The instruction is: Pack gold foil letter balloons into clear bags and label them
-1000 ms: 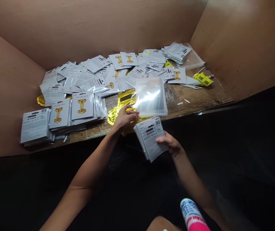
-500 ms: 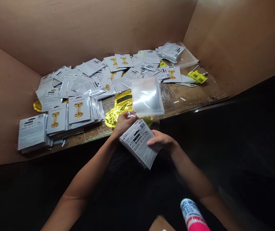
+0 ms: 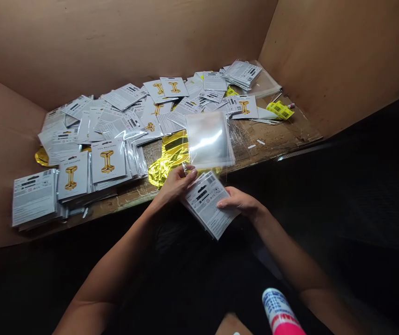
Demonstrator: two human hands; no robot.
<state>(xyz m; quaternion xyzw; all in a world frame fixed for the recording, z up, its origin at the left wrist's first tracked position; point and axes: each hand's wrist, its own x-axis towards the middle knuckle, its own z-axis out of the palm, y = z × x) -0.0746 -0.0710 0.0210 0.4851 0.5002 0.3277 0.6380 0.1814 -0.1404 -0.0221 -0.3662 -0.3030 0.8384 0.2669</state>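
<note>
My right hand (image 3: 239, 202) grips a small stack of white foil balloon packs (image 3: 208, 204), its thumb lying across the front. The packs are tilted, with printed text, a barcode and a black hang slot facing me. At the upper left corner of the stack, my left hand (image 3: 178, 182) has thumb and fingers pinched on clear plastic, which looks like a thin bag. Just beyond my hands lies a pile of clear plastic bags (image 3: 208, 139) on a gold foil balloon (image 3: 171, 153).
Loose foil balloon packs (image 3: 123, 97) are heaped across the wooden shelf (image 3: 272, 137). Upright stacks of packs (image 3: 34, 197) line its front left edge. Yellow barcode stickers (image 3: 280, 110) lie at the right. Cardboard-coloured walls enclose the shelf. A white and pink tube (image 3: 281, 311) is close below.
The view has shifted, so the shelf appears slightly further left. My left hand has shifted a little down the stack's corner, still pinching the plastic. My right hand keeps its hold.
</note>
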